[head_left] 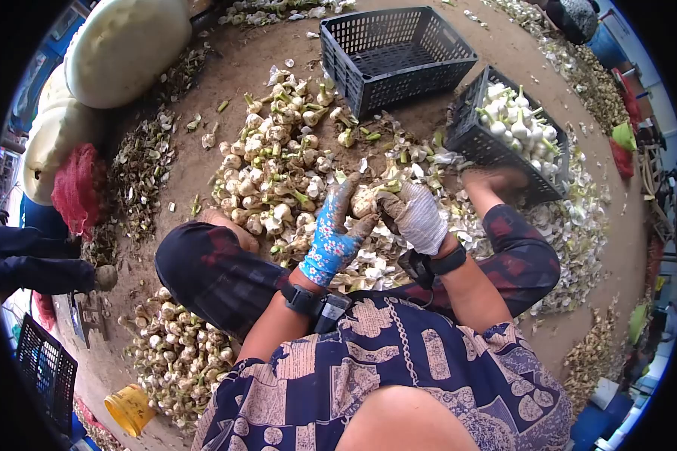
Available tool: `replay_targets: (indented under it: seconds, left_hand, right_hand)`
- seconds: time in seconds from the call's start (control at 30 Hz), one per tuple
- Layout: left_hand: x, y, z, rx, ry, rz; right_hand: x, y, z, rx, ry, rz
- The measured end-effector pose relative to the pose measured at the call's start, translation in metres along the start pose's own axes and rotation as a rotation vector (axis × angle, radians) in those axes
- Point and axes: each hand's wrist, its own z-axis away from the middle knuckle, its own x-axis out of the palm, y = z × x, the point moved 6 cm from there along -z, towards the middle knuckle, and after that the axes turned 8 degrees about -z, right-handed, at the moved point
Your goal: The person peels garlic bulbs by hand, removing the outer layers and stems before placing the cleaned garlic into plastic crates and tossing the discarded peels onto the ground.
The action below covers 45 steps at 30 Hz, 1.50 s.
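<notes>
Between my two gloved hands is a garlic bulb [364, 202] with soil-stained skin. My left hand [332, 234], in a blue floral glove with dirty fingertips, closes around its left side and underside. On the right, my right hand [420, 219], in a whitish knit glove, has curled fingers pressed against the same bulb; part of those fingers is hidden. Just beyond my hands spreads a heap of unpeeled garlic [267, 169] with cut stems. Loose white garlic skins [368, 267] lie beneath my wrists and between my legs.
A black crate [399, 75] stands ahead; another black crate [530, 169], by my right foot, holds cleaned white garlic. A second garlic pile [177, 349] and a yellow bucket [130, 410] are at left. Full sacks [128, 52] and a red mesh bag [79, 188] stand far left, near another person's leg [45, 267].
</notes>
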Motion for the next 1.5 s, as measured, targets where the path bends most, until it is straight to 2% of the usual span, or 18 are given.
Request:
replay_targets:
  seconds: [0.1, 0.17, 0.23, 0.3, 0.37, 0.43, 0.5, 0.6, 0.73, 0.77, 0.8, 0.83, 0.87, 1.0, 1.03, 1.13, 1.23, 1.5]
  left_hand:
    - [0.002, -0.005, 0.003, -0.433, -0.032, 0.452]
    - [0.011, -0.024, 0.004, -0.744, -0.242, 1.149]
    - [0.013, -0.039, 0.004, -0.819, -0.192, 1.157]
    - [0.007, -0.058, 0.002, -0.863, 0.235, 0.871]
    - [-0.006, -0.043, -0.006, -0.502, 0.359, 0.625]
    - [-0.008, -0.041, -0.004, -0.485, 0.240, 0.395]
    - [0.002, -0.043, -0.003, -0.482, 0.126, 0.896]
    - [0.010, -0.028, 0.002, -0.366, 0.086, 0.804]
    - [0.022, -0.044, 0.007, -0.541, 0.067, 0.919]
    - [0.018, -0.056, 0.005, -0.643, 0.072, 1.064]
    - [0.024, -0.049, 0.003, -0.708, 0.210, 1.190]
    - [0.019, -0.051, 0.007, -0.699, 0.122, 1.123]
    - [0.017, -0.050, 0.001, -0.686, 0.097, 1.069]
    - [0.023, -0.037, -0.005, -0.615, 0.024, 0.650]
    - [0.024, -0.046, -0.003, -0.556, -0.053, 0.489]
    - [0.027, -0.031, -0.008, -0.371, -0.111, 0.213]
    - [0.038, -0.028, -0.006, -0.028, -0.124, -0.256]
    - [0.021, -0.020, 0.004, -0.027, -0.040, -0.610]
  right_hand:
    - [-0.002, 0.001, -0.001, 0.081, -0.094, -0.181]
    - [0.003, -0.002, -0.001, 0.067, -0.145, -0.170]
    - [0.011, -0.002, -0.003, 0.005, -0.153, -0.153]
    - [0.005, 0.015, -0.006, 0.194, -0.051, -0.209]
    - [0.003, 0.001, -0.012, -0.184, 0.088, 0.246]
    - [0.002, 0.006, -0.004, 0.090, -0.002, -0.076]
    - [0.008, 0.017, 0.001, 0.350, -0.097, -0.401]
    - [0.019, 0.032, 0.011, 0.430, -0.181, -0.615]
    - [0.041, 0.006, 0.008, -0.132, -0.320, 0.233]
    - [0.032, 0.007, 0.017, 0.460, -0.476, -0.250]
    - [0.011, -0.008, 0.013, 0.082, -0.302, -0.356]
    - [-0.015, -0.021, 0.019, -0.292, -0.123, -0.451]
    - [-0.034, -0.010, 0.014, -0.297, -0.127, -0.446]
    - [-0.087, 0.058, 0.009, 0.524, -0.414, 1.149]
    - [-0.093, 0.079, 0.017, 0.366, -0.458, 1.292]
    - [-0.059, 0.015, 0.031, 0.171, -0.255, 0.528]
    - [-0.011, 0.006, 0.033, 0.177, -0.188, 0.616]
    - [0.026, 0.045, 0.030, 0.115, -0.070, 0.525]
